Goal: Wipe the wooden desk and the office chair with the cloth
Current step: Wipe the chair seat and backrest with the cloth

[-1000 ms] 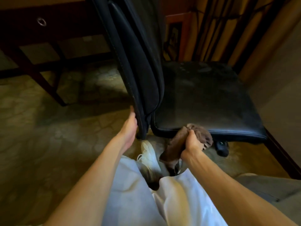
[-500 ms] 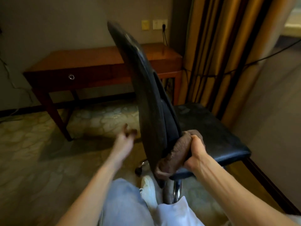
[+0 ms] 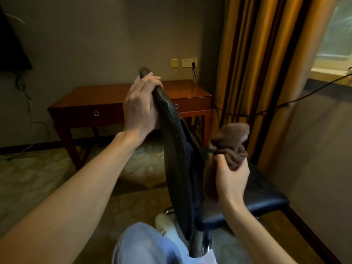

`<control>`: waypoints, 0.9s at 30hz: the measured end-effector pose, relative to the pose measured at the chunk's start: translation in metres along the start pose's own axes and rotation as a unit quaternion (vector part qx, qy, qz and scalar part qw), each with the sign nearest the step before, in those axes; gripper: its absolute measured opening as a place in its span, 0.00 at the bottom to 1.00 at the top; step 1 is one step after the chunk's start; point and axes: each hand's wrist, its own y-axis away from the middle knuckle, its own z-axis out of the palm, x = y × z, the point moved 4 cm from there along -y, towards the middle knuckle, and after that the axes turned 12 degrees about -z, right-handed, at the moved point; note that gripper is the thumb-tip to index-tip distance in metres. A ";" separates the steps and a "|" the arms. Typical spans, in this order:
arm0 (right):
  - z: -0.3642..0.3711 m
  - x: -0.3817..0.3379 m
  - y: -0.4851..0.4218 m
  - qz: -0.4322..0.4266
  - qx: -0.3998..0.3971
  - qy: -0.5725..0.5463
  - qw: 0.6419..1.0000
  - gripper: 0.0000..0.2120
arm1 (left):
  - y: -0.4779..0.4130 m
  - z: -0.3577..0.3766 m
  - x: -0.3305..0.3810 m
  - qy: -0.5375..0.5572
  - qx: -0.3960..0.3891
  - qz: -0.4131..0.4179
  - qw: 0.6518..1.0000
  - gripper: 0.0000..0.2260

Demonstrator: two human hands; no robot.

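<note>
The black office chair (image 3: 179, 168) stands in front of me, seen edge-on, its seat (image 3: 266, 195) pointing right. My left hand (image 3: 140, 105) grips the top edge of the backrest. My right hand (image 3: 229, 176) holds a bunched brown cloth (image 3: 228, 147) against the front side of the backrest, above the seat. The wooden desk (image 3: 106, 100) with ring-pull drawers stands behind the chair against the far wall.
Gold curtains (image 3: 257, 73) hang right of the desk, with a dark cable (image 3: 304, 98) strung across them. A wall (image 3: 323, 159) runs close along the chair's right side. Cables (image 3: 24, 88) trail down the left wall. Patterned carpet (image 3: 38, 178) covers the floor, and my knees show at the bottom.
My left hand rose from low beside the backrest and took hold of its top edge. My right hand lifted the cloth from the seat edge up along the backrest. The view tilted upward.
</note>
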 end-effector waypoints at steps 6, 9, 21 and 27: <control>0.052 -0.026 0.005 -0.392 -0.203 0.021 0.897 0.26 | 0.017 0.003 0.019 0.052 0.070 0.022 0.996 0.13; 0.024 0.036 0.024 -0.416 -0.199 0.098 0.882 0.27 | 0.019 0.003 0.016 0.067 0.096 -0.003 0.993 0.14; -0.066 0.088 0.037 -0.236 -0.199 0.200 0.930 0.22 | 0.027 -0.005 0.039 -0.020 0.093 -0.014 0.995 0.11; -0.028 -0.090 0.013 -0.491 -0.114 0.103 0.858 0.25 | 0.037 -0.005 0.061 -0.022 0.092 0.011 0.995 0.10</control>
